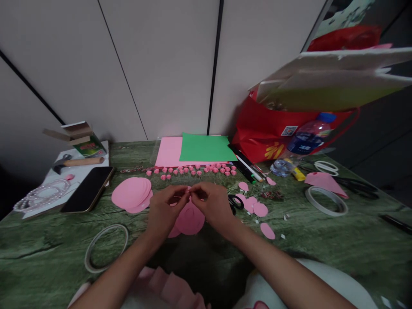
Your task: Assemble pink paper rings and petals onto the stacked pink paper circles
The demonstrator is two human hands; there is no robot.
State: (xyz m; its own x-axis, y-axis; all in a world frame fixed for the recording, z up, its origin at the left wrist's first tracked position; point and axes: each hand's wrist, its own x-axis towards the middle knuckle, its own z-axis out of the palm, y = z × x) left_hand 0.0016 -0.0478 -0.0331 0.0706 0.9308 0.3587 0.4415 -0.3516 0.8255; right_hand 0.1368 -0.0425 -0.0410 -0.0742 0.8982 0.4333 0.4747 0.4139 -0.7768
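Observation:
My left hand (165, 211) and my right hand (216, 207) meet at the middle of the table, fingertips pinched together. Between them shows a bit of small pink paper (188, 189), mostly hidden by the fingers. Below the hands lie pink paper discs (190, 221). To the left sits a stack of larger pink paper circles (131, 193). Black-handled scissors (237, 201) rest by my right hand, partly covered, with small pink ovals (260, 210) beside them. Several small rolled pink paper flowers (199, 173) form rows beyond my hands.
Green and pink paper sheets (206, 148) lie at the back. On the right are a red bag (257, 128), a water bottle (304, 141) and a tape roll (309, 199). Leftward are another tape roll (87, 257), a phone (88, 189), a hammer (84, 161) and bead strings (41, 195).

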